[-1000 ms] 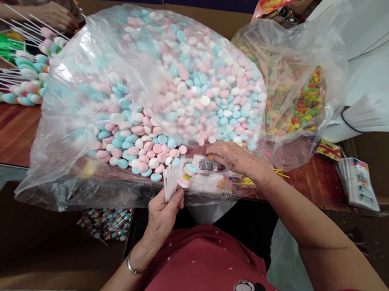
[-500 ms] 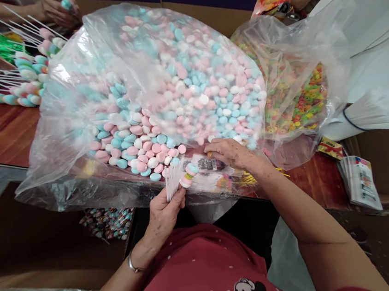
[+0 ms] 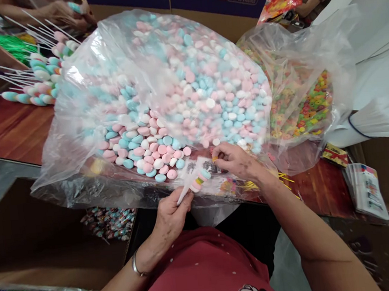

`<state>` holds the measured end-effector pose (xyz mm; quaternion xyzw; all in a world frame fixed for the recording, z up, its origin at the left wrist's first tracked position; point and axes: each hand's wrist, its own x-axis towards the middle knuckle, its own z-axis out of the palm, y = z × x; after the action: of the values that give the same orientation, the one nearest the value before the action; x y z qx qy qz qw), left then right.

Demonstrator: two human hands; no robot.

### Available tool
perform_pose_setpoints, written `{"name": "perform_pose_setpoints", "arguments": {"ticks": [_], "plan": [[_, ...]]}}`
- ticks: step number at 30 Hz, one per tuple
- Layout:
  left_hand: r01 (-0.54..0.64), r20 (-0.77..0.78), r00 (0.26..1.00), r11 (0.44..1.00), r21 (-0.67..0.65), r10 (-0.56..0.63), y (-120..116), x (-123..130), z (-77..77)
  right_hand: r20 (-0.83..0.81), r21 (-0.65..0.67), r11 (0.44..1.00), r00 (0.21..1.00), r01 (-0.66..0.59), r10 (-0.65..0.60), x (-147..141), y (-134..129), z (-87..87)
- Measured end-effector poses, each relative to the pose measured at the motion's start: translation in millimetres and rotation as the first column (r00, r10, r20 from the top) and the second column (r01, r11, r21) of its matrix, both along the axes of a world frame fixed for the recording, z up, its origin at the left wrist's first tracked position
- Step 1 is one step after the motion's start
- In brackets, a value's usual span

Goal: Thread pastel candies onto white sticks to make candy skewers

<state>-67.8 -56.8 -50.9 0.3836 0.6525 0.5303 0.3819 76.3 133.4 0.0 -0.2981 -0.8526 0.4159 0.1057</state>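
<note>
My left hand (image 3: 174,213) is closed around a bundle of white sticks (image 3: 186,186). A short stack of pink, white, yellow-green and blue candies (image 3: 201,180) stands out from the same hand. To the right, my right hand (image 3: 229,159) pinches a small orange-yellow candy (image 3: 215,158) between thumb and fingertips. Behind both hands a big clear bag (image 3: 121,74) lies open, with pink, blue and white candies (image 3: 156,145) spilling from it. Printed white packets (image 3: 205,163) lie under and between the hands.
A clear bag of small colourful candies (image 3: 310,105) sits on the right, near printed cards (image 3: 369,192). Finished-looking candy skewers (image 3: 32,95) lie at the left, by another person's hands (image 3: 71,15). An open carton (image 3: 34,241) with wrapped candies (image 3: 110,223) is below left.
My right hand has drawn in its fingers and now pinches the orange-yellow candy over the packets. My left hand has tilted the sticks and candy stack to the right. The whole view has shifted slightly.
</note>
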Motion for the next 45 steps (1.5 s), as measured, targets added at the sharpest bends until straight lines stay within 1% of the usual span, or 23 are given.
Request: {"name": "perform_pose_setpoints", "arguments": {"ticks": [1, 2, 3, 4, 5, 7, 9, 13, 16, 18, 19, 21, 23, 24, 25, 26, 28, 31, 33, 35, 39, 43, 45], "plan": [[0.019, -0.037, 0.999, 1.000, 0.007, -0.019, 1, 0, 0.7, -0.096, -0.176, 0.983, 0.992, 0.061, -0.079, 0, -5, -4.1], [0.033, -0.066, 0.997, 0.999, 0.010, -0.032, 2, 1, 1.5, -0.168, -0.327, 0.940, 0.973, 0.097, -0.159, -1, -10, -8.1], [0.039, -0.085, 0.996, 0.999, 0.010, -0.038, 3, 1, 2.2, -0.222, -0.442, 0.890, 0.948, 0.112, -0.229, -2, -15, -11.7], [0.044, -0.098, 0.994, 0.999, 0.007, -0.043, 4, 1, 2.9, -0.261, -0.518, 0.847, 0.921, 0.118, -0.288, -3, -20, -14.6], [0.047, -0.104, 0.993, 0.999, 0.002, -0.046, 5, 2, 3.4, -0.291, -0.566, 0.815, 0.896, 0.121, -0.335, -4, -24, -16.7], [0.047, -0.103, 0.994, 0.999, -0.013, -0.048, 6, 2, 3.9, -0.326, -0.618, 0.775, 0.854, 0.132, -0.405, -5, -30, -19.1], [0.044, -0.089, 0.995, 0.999, -0.028, -0.047, 7, 2, 3.8, -0.341, -0.640, 0.754, 0.824, 0.148, -0.452, -7, -33, -20.2], [0.039, -0.044, 0.998, 0.998, -0.042, -0.041, 7, 2, 2.6, -0.366, -0.656, 0.739, 0.790, 0.155, -0.491, -7, -34, -23.3], [0.033, -0.022, 0.999, 0.998, -0.048, -0.034, 7, 2, 1.9, -0.374, -0.664, 0.733, 0.785, 0.146, -0.495, -6, -33, -26.6], [0.032, -0.019, 0.999, 0.998, -0.047, -0.033, 6, 1, 1.8, -0.381, -0.644, 0.751, 0.788, 0.150, -0.483, -5, -33, -28.0], [0.032, -0.020, 0.999, 0.998, -0.046, -0.033, 6, 1, 1.9, -0.386, -0.618, 0.771, 0.795, 0.155, -0.469, -5, -34, -28.2], [0.027, -0.024, 0.999, 0.999, -0.046, -0.028, 6, 1, 2.6, -0.399, -0.525, 0.833, 0.815, 0.173, -0.421, -4, -35, -27.6], [0.017, -0.031, 0.999, 0.999, -0.048, -0.018, 7, 2, 3.8, -0.411, -0.358, 0.911, 0.842, 0.204, -0.349, -3, -37, -25.9], [0.013, -0.036, 0.999, 0.999, -0.049, -0.015, 7, 2, 4.4, -0.418, -0.252, 0.943, 0.854, 0.219, -0.310, -2, -39, -25.0], [0.010, -0.040, 0.999, 0.999, -0.050, -0.012, 7, 3, 5.0, -0.427, -0.144, 0.963, 0.863, 0.230, -0.270, -1, -40, -24.3], [0.005, -0.044, 0.999, 0.999, -0.050, -0.007, 7, 3, 5.5, -0.438, -0.042, 0.971, 0.869, 0.236, -0.231, 0, -42, -23.9], [-0.002, -0.048, 0.999, 0.999, -0.048, 0.000, 7, 3, 5.8, -0.458, 0.114, 0.962, 0.872, 0.248, -0.171, 1, -45, -24.5], [0.000, -0.046, 0.999, 0.999, -0.050, -0.002, 6, 5, 4.8, -0.482, 0.248, 0.923, 0.864, 0.294, -0.145, 0, -50, -28.6], [0.007, -0.044, 0.999, 0.998, -0.055, -0.009, 5, 7, 3.8, -0.505, 0.291, 0.895, 0.849, 0.337, -0.156, -2, -55, -32.1], [0.004, -0.042, 0.999, 0.998, -0.056, -0.006, 4, 9, 3.0, -0.535, 0.288, 0.882, 0.827, 0.373, -0.176, -4, -59, -35.1], [-0.013, -0.018, 1.000, 0.999, -0.037, 0.012, 2, 13, 1.4, -0.583, 0.216, 0.889, 0.783, 0.405, -0.215, -7, -66, -38.5], [-0.016, 0.021, 1.000, 1.000, -0.014, 0.016, 1, 15, -1.2, -0.626, 0.199, 0.890, 0.752, 0.411, -0.207, -10, -68, -39.6], [-0.011, 0.029, 1.000, 1.000, -0.004, 0.012, 1, 14, -2.6, -0.638, 0.137, 0.898, 0.731, 0.417, -0.242, -11, -68, -39.7]]}}
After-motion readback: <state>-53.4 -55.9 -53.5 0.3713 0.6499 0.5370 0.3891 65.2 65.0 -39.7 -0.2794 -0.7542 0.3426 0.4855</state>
